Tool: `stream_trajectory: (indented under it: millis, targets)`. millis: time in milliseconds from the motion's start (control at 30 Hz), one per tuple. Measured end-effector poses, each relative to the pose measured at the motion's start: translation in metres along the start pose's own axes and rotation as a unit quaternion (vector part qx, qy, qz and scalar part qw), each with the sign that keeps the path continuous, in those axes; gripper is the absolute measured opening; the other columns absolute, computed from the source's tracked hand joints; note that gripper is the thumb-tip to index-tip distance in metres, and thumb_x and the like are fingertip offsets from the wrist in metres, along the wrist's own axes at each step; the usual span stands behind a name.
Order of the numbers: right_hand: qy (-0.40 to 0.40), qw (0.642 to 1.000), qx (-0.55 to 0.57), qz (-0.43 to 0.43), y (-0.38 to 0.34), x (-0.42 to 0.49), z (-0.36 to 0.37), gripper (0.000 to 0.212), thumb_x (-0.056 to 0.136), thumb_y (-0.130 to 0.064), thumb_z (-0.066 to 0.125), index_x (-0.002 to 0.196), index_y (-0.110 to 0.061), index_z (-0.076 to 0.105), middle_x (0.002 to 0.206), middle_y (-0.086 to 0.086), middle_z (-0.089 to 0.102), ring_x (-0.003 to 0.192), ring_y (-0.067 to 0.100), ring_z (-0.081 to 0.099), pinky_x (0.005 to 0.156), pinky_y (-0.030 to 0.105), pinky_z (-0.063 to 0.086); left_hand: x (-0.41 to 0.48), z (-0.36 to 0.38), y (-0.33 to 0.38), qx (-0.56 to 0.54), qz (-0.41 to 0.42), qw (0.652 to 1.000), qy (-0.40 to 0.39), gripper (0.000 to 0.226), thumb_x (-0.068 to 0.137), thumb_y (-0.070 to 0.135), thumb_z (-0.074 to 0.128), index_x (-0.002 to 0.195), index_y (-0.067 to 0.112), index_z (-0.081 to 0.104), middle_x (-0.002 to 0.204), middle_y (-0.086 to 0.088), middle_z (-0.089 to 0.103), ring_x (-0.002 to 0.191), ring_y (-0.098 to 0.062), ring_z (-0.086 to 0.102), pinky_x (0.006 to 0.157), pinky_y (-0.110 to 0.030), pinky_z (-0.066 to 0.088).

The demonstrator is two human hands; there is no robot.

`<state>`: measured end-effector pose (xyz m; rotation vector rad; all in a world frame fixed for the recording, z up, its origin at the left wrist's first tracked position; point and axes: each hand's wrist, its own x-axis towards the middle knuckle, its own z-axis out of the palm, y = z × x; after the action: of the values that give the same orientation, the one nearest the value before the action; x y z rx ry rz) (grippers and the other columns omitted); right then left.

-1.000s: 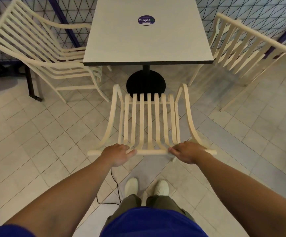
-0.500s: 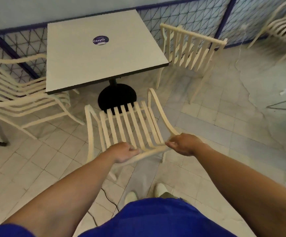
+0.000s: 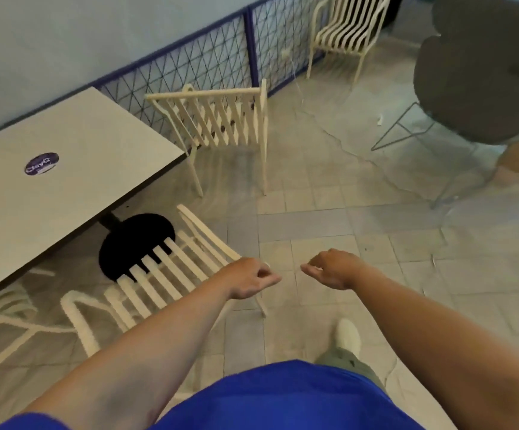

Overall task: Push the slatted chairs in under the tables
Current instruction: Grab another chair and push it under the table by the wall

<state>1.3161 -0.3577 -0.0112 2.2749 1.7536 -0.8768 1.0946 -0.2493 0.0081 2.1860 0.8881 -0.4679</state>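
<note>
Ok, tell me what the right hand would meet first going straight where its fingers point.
Probably the left hand, just across a small gap from the right hand; behind it stands the near slatted chair. Depth is unclear.

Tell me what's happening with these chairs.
A person is tidying chairs around a white square table. The nearest cream slatted chair stands close to the table, its seat by the black round base. The left hand and right hand hang loosely curled, holding nothing. A second cream slatted chair stands out from the table's side.
</note>
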Motion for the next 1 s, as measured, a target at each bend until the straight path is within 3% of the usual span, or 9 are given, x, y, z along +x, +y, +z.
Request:
stream_trajectory:
  millis: [233, 300, 367, 433, 533, 633, 1000]
  targets:
    - [-0.012, 1.0, 0.008, -0.01, 0.096, 0.034, -0.04, 0.064, 0.098, -0.067, 0.027, 0.134, -0.027, 0.061, 0.134, -0.001, 0.062, 0.121, 0.023, 0.057, 0.087, 0.036, 0.045, 0.091, -0.01, 0.049, 0.008, -0.038, 0.999, -0.014, 0.063, 0.081, 0.076, 0.043, 0.094, 0.021, 0.072, 0.093, 0.002, 0.072, 0.088, -0.017, 0.064, 0.084, -0.038, 0.052]
    - [-0.026, 0.999, 0.009, -0.016, 0.13, 0.042, -0.053, 0.064, 0.098, -0.067, 0.028, 0.132, -0.026, 0.062, 0.133, 0.0, 0.063, 0.121, 0.023, 0.057, 0.09, 0.037, 0.047, 0.115, -0.012, 0.064, -0.011, -0.06, 0.998, -0.032, 0.055, 0.09, 0.068, 0.049, 0.088, 0.017, 0.069, 0.083, 0.001, 0.068, 0.076, -0.014, 0.059, 0.072, -0.031, 0.045]
    - [-0.036, 0.999, 0.003, -0.022, 0.159, 0.051, -0.07, 0.063, 0.098, -0.066, 0.028, 0.131, -0.024, 0.063, 0.132, 0.001, 0.064, 0.12, 0.024, 0.058, 0.092, 0.038, 0.048, 0.13, -0.017, 0.078, -0.019, -0.076, 0.996, -0.04, 0.037, 0.097, 0.055, 0.054, 0.082, 0.024, 0.065, 0.075, 0.012, 0.058, 0.069, -0.005, 0.051, 0.065, -0.025, 0.038]
    - [-0.049, 0.998, -0.008, -0.028, 0.182, 0.061, -0.086, 0.064, 0.099, -0.066, 0.028, 0.13, -0.024, 0.064, 0.131, 0.002, 0.064, 0.119, 0.024, 0.058, 0.092, 0.037, 0.048, 0.145, -0.021, 0.089, -0.033, -0.087, 0.995, -0.043, 0.026, 0.098, 0.053, 0.055, 0.093, 0.031, 0.068, 0.084, 0.015, 0.058, 0.077, -0.002, 0.052, 0.069, -0.022, 0.038]
    - [-0.059, 0.997, -0.012, -0.04, 0.203, 0.082, -0.104, 0.063, 0.099, -0.064, 0.028, 0.128, -0.023, 0.065, 0.129, 0.002, 0.065, 0.117, 0.024, 0.059, 0.089, 0.037, 0.048, 0.165, -0.028, 0.1, -0.047, -0.097, 0.993, -0.051, 0.042, 0.097, 0.054, 0.055, 0.122, 0.023, 0.07, 0.116, 0.005, 0.066, 0.101, -0.01, 0.058, 0.087, -0.027, 0.044]
    - [-0.067, 0.996, -0.019, -0.054, 0.21, 0.109, -0.118, 0.062, 0.099, -0.063, 0.029, 0.127, -0.022, 0.066, 0.128, 0.003, 0.066, 0.114, 0.024, 0.06, 0.09, 0.037, 0.049, 0.181, -0.043, 0.104, -0.052, -0.112, 0.991, -0.06, 0.052, 0.096, 0.056, 0.055, 0.134, 0.021, 0.064, 0.135, 0.0, 0.063, 0.119, -0.015, 0.058, 0.103, -0.034, 0.045]
    - [-0.08, 0.991, -0.058, -0.089, 0.196, 0.27, -0.203, 0.061, 0.1, -0.062, 0.03, 0.135, -0.022, 0.06, 0.133, 0.003, 0.062, 0.119, 0.023, 0.058, 0.096, 0.038, 0.048, 0.284, -0.145, 0.021, -0.073, -0.165, 0.983, -0.034, 0.054, 0.094, 0.053, 0.06, 0.137, 0.02, 0.061, 0.135, -0.001, 0.063, 0.118, -0.016, 0.06, 0.103, -0.034, 0.047]
